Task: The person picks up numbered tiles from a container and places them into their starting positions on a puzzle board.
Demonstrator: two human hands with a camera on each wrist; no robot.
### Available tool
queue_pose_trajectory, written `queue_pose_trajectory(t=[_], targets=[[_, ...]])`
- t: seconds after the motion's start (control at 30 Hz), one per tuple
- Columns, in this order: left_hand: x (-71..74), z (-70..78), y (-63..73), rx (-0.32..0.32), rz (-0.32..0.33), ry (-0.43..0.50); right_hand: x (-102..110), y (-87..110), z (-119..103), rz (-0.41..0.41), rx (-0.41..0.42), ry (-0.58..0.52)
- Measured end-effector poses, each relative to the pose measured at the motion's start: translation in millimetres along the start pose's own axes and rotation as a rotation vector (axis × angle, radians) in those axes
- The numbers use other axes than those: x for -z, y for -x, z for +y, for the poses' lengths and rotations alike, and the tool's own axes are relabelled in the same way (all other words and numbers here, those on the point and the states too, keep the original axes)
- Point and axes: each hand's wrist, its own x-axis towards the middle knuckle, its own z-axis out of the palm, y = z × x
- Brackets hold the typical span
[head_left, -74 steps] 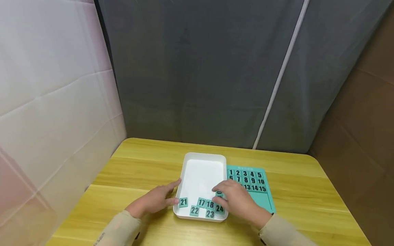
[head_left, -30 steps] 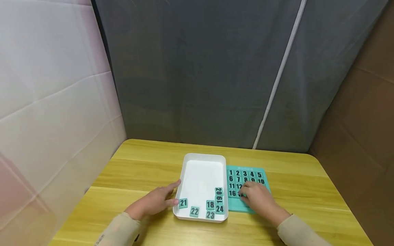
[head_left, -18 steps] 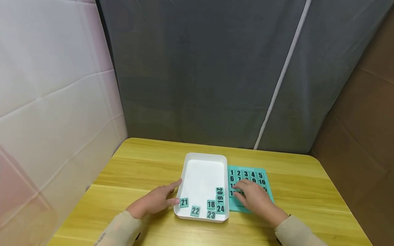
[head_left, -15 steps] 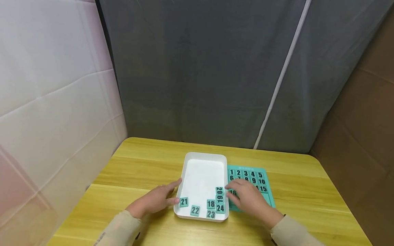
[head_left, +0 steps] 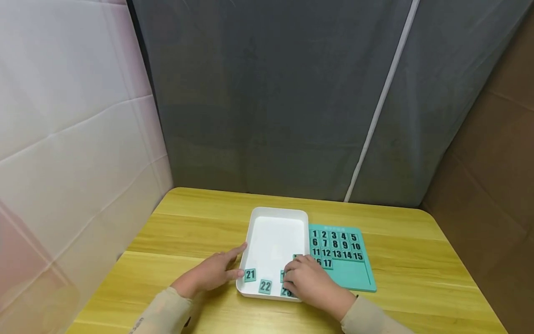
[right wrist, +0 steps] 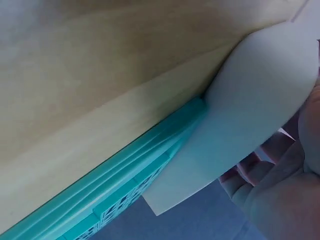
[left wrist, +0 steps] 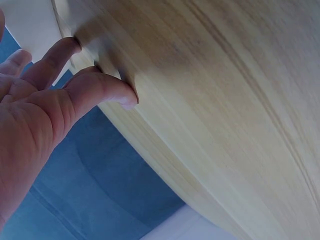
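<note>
My left hand [head_left: 210,271] lies at the left side of a white tray [head_left: 273,232], thumb and forefinger spread against its edge. In the left wrist view the same hand [left wrist: 55,95] has loosely bent fingers near the tabletop. My right hand [head_left: 310,283] reaches over the tray's near right corner, thumb and forefinger pinching a teal number tile [head_left: 283,276], mostly covered. Also in the tray are tile 21 [head_left: 250,275], tile 22 [head_left: 264,286] and the partly hidden tile 23 [head_left: 285,292]. Right of the tray lies a teal number board [head_left: 352,273], with tiles 1 to 17 in rows.
The tray's wall [right wrist: 260,100] stands against the board's edge [right wrist: 125,155] in the right wrist view. Both rest on a yellow wooden table [head_left: 200,208]. A dark grey curtain [head_left: 267,102] hangs behind, with a pale cloth [head_left: 75,139] at left and a brown panel [head_left: 492,153] at right.
My right hand took tile 17 from the tray and set it on the board beside 16. It then moved back left and down onto tile 18. The left hand has stayed put.
</note>
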Motion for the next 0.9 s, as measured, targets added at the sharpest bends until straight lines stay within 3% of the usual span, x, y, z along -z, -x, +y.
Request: queue_pose_trajectory(t=[0.2, 0.43, 0.9], targets=[[1.8, 1.9, -0.1, 0.009, 0.007, 0.0, -6.9, -6.9, 1.7, 0.067, -0.016, 0.034], [0.2, 0.8, 0.4, -0.016, 0.006, -0.003, -14.4, -12.7, 0.4, 0.105, -0.071, -0.013], [-0.8, -1.5, -0.6, 0.005, 0.005, 0.02, -17.4, -14.1, -2.6, 0.113, -0.096, -0.005]])
